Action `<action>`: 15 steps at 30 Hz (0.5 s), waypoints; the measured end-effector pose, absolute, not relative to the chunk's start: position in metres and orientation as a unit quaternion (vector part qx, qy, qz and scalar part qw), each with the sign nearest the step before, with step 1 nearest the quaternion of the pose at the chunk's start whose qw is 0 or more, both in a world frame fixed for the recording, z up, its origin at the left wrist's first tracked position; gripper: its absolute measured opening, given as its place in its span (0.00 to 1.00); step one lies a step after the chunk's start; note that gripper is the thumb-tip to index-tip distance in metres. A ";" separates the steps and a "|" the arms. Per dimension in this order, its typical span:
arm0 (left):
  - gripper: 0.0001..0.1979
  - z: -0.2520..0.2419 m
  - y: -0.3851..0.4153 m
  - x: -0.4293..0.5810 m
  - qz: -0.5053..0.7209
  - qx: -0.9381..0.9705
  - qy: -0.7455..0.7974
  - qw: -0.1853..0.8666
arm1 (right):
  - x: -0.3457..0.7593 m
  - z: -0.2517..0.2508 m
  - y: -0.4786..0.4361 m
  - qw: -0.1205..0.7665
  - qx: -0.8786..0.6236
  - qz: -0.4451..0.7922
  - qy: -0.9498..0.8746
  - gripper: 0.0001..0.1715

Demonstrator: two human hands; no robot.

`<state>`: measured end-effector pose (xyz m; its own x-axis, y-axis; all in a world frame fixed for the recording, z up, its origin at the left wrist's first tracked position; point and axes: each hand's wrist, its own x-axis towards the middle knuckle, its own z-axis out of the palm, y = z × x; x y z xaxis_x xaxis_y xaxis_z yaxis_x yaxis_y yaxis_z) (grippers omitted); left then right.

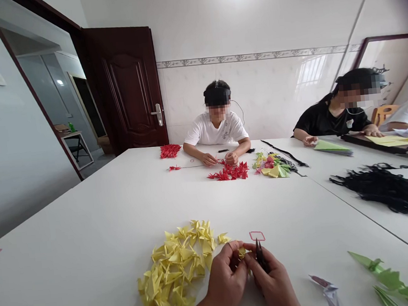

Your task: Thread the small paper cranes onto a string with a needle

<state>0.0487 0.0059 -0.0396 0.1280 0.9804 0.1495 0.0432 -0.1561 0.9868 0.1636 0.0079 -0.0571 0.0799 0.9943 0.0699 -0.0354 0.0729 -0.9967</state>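
Observation:
My left hand is closed, its thumb and fingertips pinching a small yellow paper crane. My right hand meets it at the fingertips and also touches the crane. Dark needle-nose pliers are tucked in the right hand, jaws pointing up and away from me; their handles are mostly hidden by the palm. Left of my hands spreads a heap of yellow paper cranes. One loose yellow crane lies just beyond my left fingers.
White tables carry green paper cranes and a white paper piece at right. Black cords lie farther right. Across, a person handles red cranes; another person handles green paper.

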 end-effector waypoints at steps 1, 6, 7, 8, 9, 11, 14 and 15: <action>0.13 -0.039 0.006 0.049 0.494 0.578 0.436 0.480 | 0.164 -0.059 0.009 0.549 -0.490 0.472 -0.486 0.26; 0.13 -0.044 0.007 0.049 0.506 0.571 0.420 0.492 | 0.167 -0.065 0.014 0.547 -0.472 0.486 -0.493 0.27; 0.13 -0.045 0.007 0.049 0.505 0.572 0.421 0.490 | 0.168 -0.067 0.015 0.544 -0.468 0.489 -0.497 0.27; 0.13 -0.046 0.007 0.049 0.504 0.572 0.425 0.488 | 0.168 -0.069 0.015 0.543 -0.465 0.488 -0.500 0.27; 0.13 -0.047 0.007 0.049 0.503 0.572 0.429 0.486 | 0.169 -0.071 0.016 0.544 -0.464 0.485 -0.504 0.26; 0.13 -0.048 0.008 0.050 0.500 0.571 0.437 0.482 | 0.169 -0.076 0.017 0.546 -0.464 0.476 -0.509 0.26; 0.14 -0.047 0.007 0.050 0.494 0.572 0.448 0.478 | 0.170 -0.078 0.017 0.545 -0.470 0.471 -0.510 0.25; 0.14 -0.046 0.007 0.050 0.493 0.571 0.449 0.478 | 0.169 -0.076 0.016 0.540 -0.471 0.475 -0.510 0.24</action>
<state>0.0497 0.0069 -0.0461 0.1098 0.9848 0.1344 0.0421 -0.1397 0.9893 0.1694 0.0158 -0.0763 0.0279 0.9943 0.1025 -0.0329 0.1034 -0.9941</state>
